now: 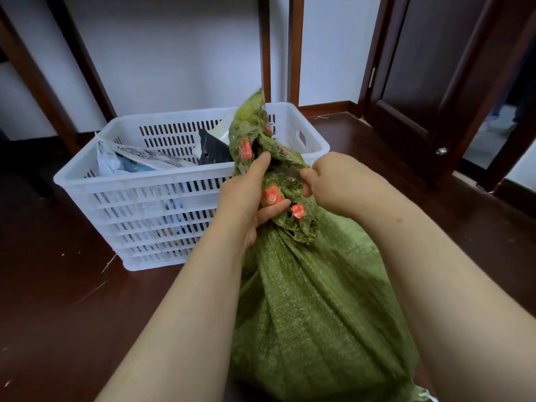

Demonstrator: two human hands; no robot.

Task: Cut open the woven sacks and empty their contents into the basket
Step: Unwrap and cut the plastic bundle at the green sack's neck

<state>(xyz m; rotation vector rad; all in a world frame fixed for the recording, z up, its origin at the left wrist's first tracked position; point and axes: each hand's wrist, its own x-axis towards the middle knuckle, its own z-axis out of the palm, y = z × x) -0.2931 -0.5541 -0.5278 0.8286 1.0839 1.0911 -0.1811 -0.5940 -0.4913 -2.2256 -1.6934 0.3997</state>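
**Woven sack** (313, 300): green and full. It stands on the dark wooden floor (58, 285) at the bottom centre, between the two forearms. Its lower edge runs out of view. A strip of floor lies to its left, reaching to the basket's front wall.

**Sack neck** (290, 221): bunched and frayed, with red printed marks. It rises in front of the basket's near right corner. Whether sack and basket touch cannot be told.

**Left hand** (246, 195): palm towards the neck. The fingers are clamped on it, with the thumb curled across the front and the forefinger stretched up along the fabric.

**Right hand** (330, 181): level with the left, on the other side of the neck. The fingers are curled tight into a fist round a knife (287, 171). The handle is hidden, and the grey blade points left into the bunched fabric, somewhat blurred.

**Basket** (139, 181): white slotted plastic, on the floor just beyond the hands. It holds white printed mailer bags (139, 158) at the left and a black pouch (213, 152) at the back right.

**Wall** (174, 53): pale, close behind the basket's far rim and crossed by dark wooden posts.

**Door** (420, 82): dark, at the far right, with a metal knob (441, 151) low on its edge. Floor shows between it and the basket.
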